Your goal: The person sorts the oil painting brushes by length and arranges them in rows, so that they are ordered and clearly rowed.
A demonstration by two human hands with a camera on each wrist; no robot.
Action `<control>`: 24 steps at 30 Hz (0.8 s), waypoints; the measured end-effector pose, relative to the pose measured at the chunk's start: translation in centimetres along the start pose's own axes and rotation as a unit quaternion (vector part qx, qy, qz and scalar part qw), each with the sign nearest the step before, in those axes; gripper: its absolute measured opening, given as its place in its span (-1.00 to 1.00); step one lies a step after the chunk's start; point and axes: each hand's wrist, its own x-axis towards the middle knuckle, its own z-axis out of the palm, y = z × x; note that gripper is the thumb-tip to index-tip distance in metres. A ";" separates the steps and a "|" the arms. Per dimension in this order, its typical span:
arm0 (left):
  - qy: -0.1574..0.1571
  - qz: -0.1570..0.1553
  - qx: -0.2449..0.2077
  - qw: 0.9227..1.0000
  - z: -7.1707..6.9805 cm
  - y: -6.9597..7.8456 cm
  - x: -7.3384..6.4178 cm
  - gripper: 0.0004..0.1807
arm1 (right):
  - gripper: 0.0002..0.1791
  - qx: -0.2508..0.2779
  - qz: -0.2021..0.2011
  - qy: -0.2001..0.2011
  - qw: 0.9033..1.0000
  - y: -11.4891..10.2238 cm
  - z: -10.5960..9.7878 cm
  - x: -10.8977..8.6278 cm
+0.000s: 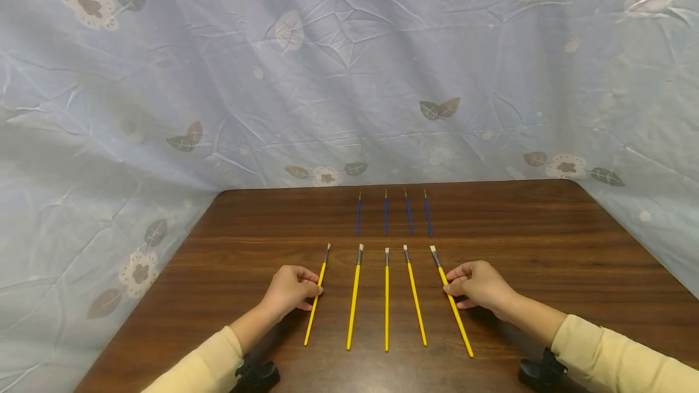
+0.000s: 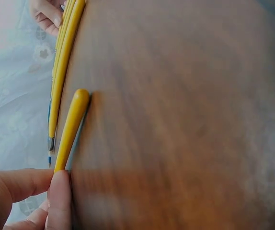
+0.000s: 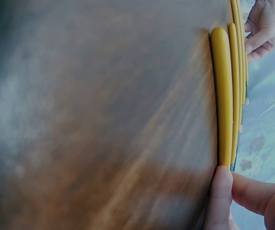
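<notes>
Several yellow paintbrushes lie in a spread row on the brown table, pale bristles pointing away from me. My left hand [image 1: 293,288] pinches the leftmost yellow paintbrush [image 1: 312,321] about mid-handle. At the row's other end, my right hand [image 1: 483,287] has the rightmost yellow paintbrush [image 1: 461,325] between thumb and fingers. Between them lie a second paintbrush [image 1: 354,305], a middle one [image 1: 386,305] and a fourth [image 1: 417,305], untouched. In the left wrist view, the held paintbrush's handle end [image 2: 75,120] sticks out past the fingertips; the right wrist view shows the other held handle [image 3: 223,96].
Beyond the yellow row lie several thinner blue paintbrushes [image 1: 386,217], tips away from me. The wood-grain table [image 1: 262,217] has rounded far corners. A pale floral cloth [image 1: 349,96] hangs behind and at both sides. Black devices [image 1: 262,376] sit at both wrists.
</notes>
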 end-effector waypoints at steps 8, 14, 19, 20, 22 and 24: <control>0.000 0.004 0.003 1.000 0.1 0.3 -0.1 -0.84 | -0.69 0.002 0.007 0.004 1.000 0.0 0.1 -0.1; 0.002 0.002 0.002 1.000 0.1 0.2 0.0 -0.85 | -0.69 0.002 0.007 0.004 1.000 0.0 0.1 0.0; 0.004 0.000 0.002 1.000 0.1 0.2 0.0 -0.86 | -0.68 -0.003 0.001 0.003 1.000 0.1 0.0 0.1; 0.005 0.000 0.002 1.000 0.1 0.2 0.0 -0.86 | -0.68 -0.002 0.002 0.003 1.000 0.1 0.0 0.1; 0.005 -0.001 0.001 1.000 0.1 0.3 -0.1 -0.86 | -0.68 -0.001 0.002 0.003 1.000 0.0 0.0 0.1; 0.005 -0.002 0.001 1.000 0.1 0.3 -0.1 -0.86 | -0.67 -0.001 0.001 0.001 1.000 0.1 0.0 0.1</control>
